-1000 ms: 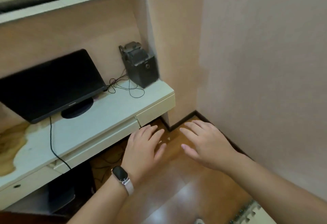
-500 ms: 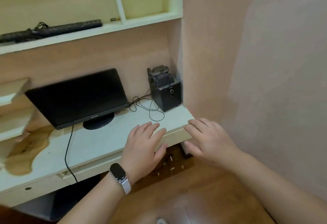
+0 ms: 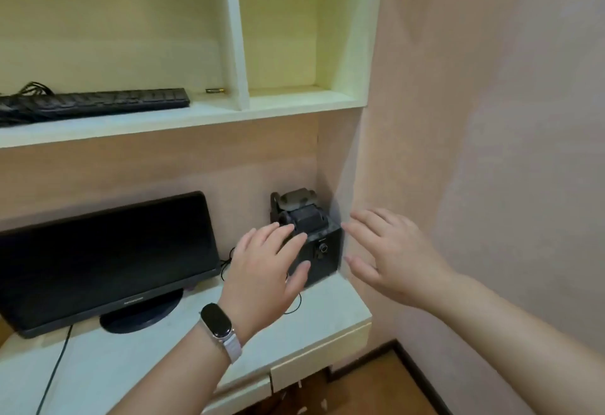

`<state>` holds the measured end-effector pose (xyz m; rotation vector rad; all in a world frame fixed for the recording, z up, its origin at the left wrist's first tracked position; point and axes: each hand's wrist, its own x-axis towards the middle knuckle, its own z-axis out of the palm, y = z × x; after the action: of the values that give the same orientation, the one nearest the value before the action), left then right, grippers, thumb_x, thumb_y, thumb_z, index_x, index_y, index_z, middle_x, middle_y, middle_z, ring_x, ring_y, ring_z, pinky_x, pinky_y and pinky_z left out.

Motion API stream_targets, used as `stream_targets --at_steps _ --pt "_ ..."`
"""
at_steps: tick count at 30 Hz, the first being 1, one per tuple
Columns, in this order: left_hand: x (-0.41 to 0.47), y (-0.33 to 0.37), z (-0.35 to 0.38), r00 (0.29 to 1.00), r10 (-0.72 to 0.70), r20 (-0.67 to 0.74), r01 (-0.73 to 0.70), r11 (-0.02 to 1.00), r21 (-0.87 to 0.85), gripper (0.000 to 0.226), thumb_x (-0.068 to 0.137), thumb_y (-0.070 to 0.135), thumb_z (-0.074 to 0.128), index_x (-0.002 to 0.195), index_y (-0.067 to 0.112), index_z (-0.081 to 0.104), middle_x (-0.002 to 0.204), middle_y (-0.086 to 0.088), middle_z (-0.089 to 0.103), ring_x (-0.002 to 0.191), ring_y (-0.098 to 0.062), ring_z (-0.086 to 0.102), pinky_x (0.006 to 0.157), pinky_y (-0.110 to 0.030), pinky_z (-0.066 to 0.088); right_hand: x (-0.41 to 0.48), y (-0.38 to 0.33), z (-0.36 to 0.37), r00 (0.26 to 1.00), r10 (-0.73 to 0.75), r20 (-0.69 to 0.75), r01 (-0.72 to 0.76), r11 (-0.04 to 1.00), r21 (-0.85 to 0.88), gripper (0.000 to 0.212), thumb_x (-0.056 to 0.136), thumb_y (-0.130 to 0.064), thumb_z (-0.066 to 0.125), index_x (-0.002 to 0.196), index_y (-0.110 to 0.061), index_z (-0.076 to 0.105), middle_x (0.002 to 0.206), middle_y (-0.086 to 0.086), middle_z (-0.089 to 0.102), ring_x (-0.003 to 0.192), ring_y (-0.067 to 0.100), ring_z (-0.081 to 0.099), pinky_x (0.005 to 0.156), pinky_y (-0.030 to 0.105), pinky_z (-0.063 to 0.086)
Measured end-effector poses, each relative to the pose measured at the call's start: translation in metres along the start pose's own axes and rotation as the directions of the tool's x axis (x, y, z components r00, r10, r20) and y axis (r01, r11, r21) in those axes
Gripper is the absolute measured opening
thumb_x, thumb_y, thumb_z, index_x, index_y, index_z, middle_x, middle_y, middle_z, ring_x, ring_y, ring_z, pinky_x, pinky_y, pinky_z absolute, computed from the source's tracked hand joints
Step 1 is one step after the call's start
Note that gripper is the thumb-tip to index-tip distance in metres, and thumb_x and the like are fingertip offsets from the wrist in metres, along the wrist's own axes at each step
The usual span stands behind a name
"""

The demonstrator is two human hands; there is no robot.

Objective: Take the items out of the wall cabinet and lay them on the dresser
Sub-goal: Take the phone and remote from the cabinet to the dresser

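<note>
The pale wall cabinet (image 3: 234, 34) fills the top of the view with open compartments. On its left shelf lie a black keyboard (image 3: 98, 103) with a cable bundle and a small brass-coloured piece (image 3: 214, 90). The right compartment looks bare. Below runs the white dresser top (image 3: 337, 303). My left hand (image 3: 265, 270), with a watch on the wrist, hovers with fingers spread in front of a black speaker (image 3: 319, 251). My right hand (image 3: 389, 257) is held flat and empty to the speaker's right.
A black monitor (image 3: 104, 260) stands on the dresser at the left, its cable hanging over the front edge. Thin wires lie by the speaker. A smaller dark device sits on top of the speaker. The pink wall (image 3: 491, 152) closes the right side. Wooden floor shows below.
The view has tilted up, so the cabinet compartments now show. Both hands have risen from over the floor and dresser edge to speaker height, still empty.
</note>
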<state>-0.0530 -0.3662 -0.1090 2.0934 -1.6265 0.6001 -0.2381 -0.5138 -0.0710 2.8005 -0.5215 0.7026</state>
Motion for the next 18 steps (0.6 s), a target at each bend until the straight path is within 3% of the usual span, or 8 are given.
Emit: stream_targets --at_steps 5,18 --pt "0.075 -0.035 -0.006 0.982 0.085 -0.172 -0.081 0.996 0.029 0.039 0.086 0.040 0.058 0.119 0.020 0.066 0.125 -0.003 0.064 0.121 -0.027 0.055 0.101 -0.047 0.040 0.076 0.021 -0.002 0.991 0.001 -0.134 -0.004 1.000 -0.020 0.051 0.089 -0.048 0.045 0.123 -0.014 0.063 0.126 0.007 0.062 0.114 0.029 0.054 0.086 0.042 0.048" --pt "0.227 -0.049 -0.070 0.920 0.035 -0.391 0.014 0.992 0.123 0.044 0.087 0.044 0.052 0.121 0.019 0.064 0.124 -0.004 0.063 0.114 -0.027 0.056 0.091 -0.041 0.043 0.225 0.101 -0.057 0.929 -0.070 -0.363 0.078 0.997 0.007 0.056 0.087 -0.050 0.041 0.123 -0.014 0.063 0.126 0.010 0.063 0.115 0.032 0.057 0.087 0.042 0.047"
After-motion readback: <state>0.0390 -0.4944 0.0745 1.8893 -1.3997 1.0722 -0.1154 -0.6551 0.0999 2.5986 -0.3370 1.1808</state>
